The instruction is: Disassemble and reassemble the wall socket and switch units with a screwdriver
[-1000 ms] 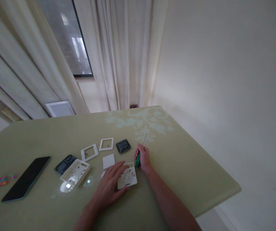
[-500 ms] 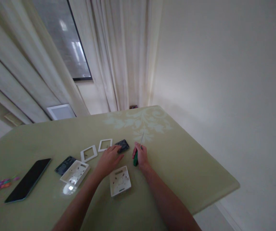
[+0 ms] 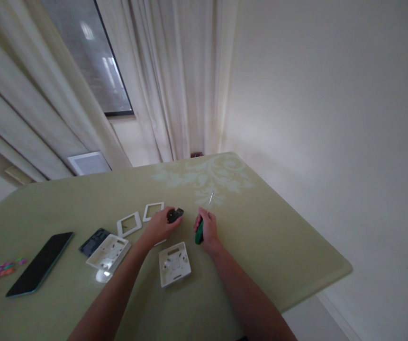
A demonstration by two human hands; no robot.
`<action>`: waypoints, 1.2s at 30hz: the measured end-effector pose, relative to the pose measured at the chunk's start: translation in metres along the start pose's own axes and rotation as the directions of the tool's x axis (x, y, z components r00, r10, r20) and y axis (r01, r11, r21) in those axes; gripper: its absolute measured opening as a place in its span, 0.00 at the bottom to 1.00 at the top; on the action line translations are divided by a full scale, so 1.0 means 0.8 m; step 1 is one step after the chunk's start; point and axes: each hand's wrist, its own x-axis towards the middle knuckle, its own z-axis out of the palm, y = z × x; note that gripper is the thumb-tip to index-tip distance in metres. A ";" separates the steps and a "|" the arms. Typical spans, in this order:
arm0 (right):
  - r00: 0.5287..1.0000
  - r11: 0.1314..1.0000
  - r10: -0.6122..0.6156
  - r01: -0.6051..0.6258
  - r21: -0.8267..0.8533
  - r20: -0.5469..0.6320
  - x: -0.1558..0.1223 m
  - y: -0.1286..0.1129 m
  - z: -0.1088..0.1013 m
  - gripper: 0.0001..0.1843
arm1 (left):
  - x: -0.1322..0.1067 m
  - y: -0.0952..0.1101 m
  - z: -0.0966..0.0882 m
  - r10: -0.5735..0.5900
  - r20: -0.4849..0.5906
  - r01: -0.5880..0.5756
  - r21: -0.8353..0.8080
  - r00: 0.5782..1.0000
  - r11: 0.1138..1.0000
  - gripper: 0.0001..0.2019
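My left hand (image 3: 159, 228) is closed round a small dark panel (image 3: 175, 215), which it holds tilted above the table; the fingers hide part of it. In my right hand (image 3: 209, 230) is a screwdriver with a green handle (image 3: 199, 233), its thin metal shaft pointing away from me. Between my forearms a white square wall box (image 3: 175, 265) lies with its hollow side up. Just past my left hand are two white frames, the nearer frame (image 3: 139, 219) and the farther frame (image 3: 148, 205).
Left of my forearm, a second white box (image 3: 107, 253) overlaps another dark panel (image 3: 93, 241). Further left lie a black phone-like slab (image 3: 42, 263) and several small colourful pieces (image 3: 4, 270). The green table (image 3: 278, 246) ends at a wall on the right.
My left hand has taken hold of the dark panel, lifting and tilting it off the table. My right hand keeps the screwdriver in nearly the same place.
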 end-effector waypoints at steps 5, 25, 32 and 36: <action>0.999 0.999 -0.044 0.044 0.008 0.002 -0.009 -0.019 0.003 0.32 | -0.036 0.009 -0.012 -0.142 -0.066 0.101 -0.423 0.988 0.901 0.40; 0.845 0.910 0.061 0.172 -0.378 0.532 -0.049 -0.062 -0.001 0.20 | -0.199 0.048 0.017 -0.075 -0.135 -0.005 -0.511 0.988 0.859 0.44; 0.815 0.805 0.093 0.277 -0.525 0.572 -0.042 -0.055 -0.003 0.13 | -0.211 0.003 0.017 0.103 -0.219 -0.099 0.029 0.970 0.995 0.35; 0.788 0.751 0.107 0.335 -0.568 0.607 -0.042 -0.053 -0.003 0.10 | -0.216 -0.011 0.018 0.117 -0.187 -0.112 0.038 0.975 0.993 0.34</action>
